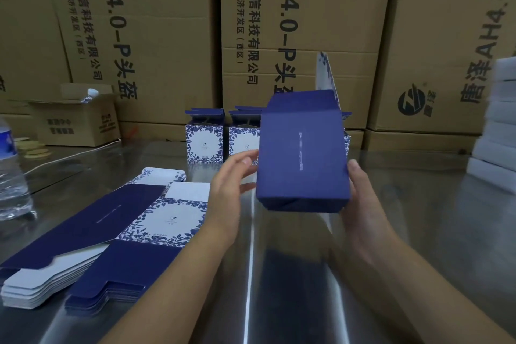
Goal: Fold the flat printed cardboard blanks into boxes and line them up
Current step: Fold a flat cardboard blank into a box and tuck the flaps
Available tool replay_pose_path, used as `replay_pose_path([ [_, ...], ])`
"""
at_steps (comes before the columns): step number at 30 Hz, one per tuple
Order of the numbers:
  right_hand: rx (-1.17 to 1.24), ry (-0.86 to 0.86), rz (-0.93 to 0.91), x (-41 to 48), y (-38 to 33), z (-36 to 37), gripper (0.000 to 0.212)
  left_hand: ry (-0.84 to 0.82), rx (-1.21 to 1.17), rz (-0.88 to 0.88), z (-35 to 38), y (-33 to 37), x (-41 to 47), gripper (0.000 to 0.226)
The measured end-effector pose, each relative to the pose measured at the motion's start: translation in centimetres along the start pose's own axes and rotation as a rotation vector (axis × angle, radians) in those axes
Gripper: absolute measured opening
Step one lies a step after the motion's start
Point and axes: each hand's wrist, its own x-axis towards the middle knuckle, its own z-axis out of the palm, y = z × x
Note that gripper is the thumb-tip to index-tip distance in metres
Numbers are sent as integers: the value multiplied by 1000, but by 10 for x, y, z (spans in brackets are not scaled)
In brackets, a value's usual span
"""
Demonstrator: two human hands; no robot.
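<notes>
A dark blue box [303, 156], folded into shape with its top flaps standing open, hangs above the steel table [418, 232] at the centre. My right hand [360, 198] grips its right side and lower corner. My left hand [230, 184] touches its left edge with fingers nearly straight. A stack of flat blue-and-white printed blanks [111, 232] lies on the table at the left. Behind the held box, folded boxes [204, 137] with floral fronts stand side by side, partly hidden.
Large brown cartons [307, 22] wall off the back. A small open carton [75, 120] and a plastic water bottle [11, 170] stand at the left. White boxes [497, 131] are stacked at the right edge.
</notes>
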Motion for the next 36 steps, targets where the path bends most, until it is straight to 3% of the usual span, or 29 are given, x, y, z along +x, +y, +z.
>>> replay_pose_path([
  [3,-39,1,73,1,6,-2,89,44,16,-127,0,-4,2,18],
  [5,-76,-37,79,2,8,-2,79,28,82,-196,2,-10,1,16],
  [8,-33,-23,86,3,6,0,60,21,116,-157,4,-12,-1,17],
  [11,-14,47,141,6,4,-3,70,27,110,-135,-1,-6,1,25],
  [16,-15,119,266,7,1,-8,83,-163,34,-229,-8,3,5,63],
  [27,11,112,226,3,-1,0,89,-210,76,-231,-7,6,2,59],
  [30,-12,181,127,3,-1,2,78,-236,45,-162,-8,5,3,59],
  [33,-79,210,-15,3,-1,3,50,-189,51,-150,-5,4,1,55],
  [35,-117,221,-20,3,0,2,35,-105,88,-186,-1,1,-1,39],
  [36,-139,237,10,3,3,1,39,-76,136,-209,2,-2,-3,31],
])
